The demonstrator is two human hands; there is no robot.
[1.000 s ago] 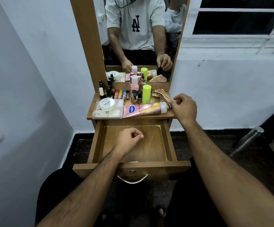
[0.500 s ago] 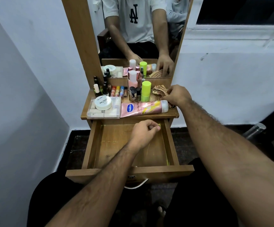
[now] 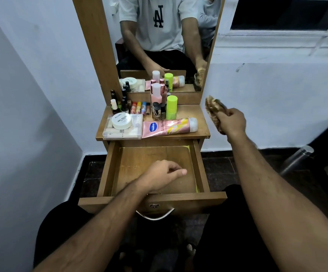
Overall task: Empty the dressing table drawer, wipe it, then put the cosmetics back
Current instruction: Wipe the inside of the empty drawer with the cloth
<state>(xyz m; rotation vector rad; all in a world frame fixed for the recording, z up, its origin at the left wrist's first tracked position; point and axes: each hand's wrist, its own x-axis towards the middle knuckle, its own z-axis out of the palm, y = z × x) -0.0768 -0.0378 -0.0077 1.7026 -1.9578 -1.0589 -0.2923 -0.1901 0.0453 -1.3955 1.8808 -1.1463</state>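
Observation:
The wooden drawer [image 3: 199, 165] is pulled out and holds nothing but my left hand [image 3: 162, 177], which hovers over its floor with fingers loosely curled and empty. My right hand [image 3: 231, 122] grips a brown checked cloth [image 3: 212, 107] in the air, to the right of the table top. On the table top [image 3: 200, 114] lie a pink lotion tube [image 3: 169, 127], a clear box [image 3: 120, 132] with a white nail polish remover jar [image 3: 122, 120] on it, a green bottle [image 3: 172, 107], a pink bottle [image 3: 156, 95] and several small bottles and lip balms [image 3: 139, 107].
A mirror [image 3: 165, 42] stands behind the table and reflects a person in a white shirt. White walls close in at left and right. A metal bottle [image 3: 296, 160] lies on the dark floor at right. The drawer handle [image 3: 155, 216] sits above my knees.
My right hand has lifted the checked cloth off the table top and carried it right, off the table's edge. My left hand has drifted lower in the drawer.

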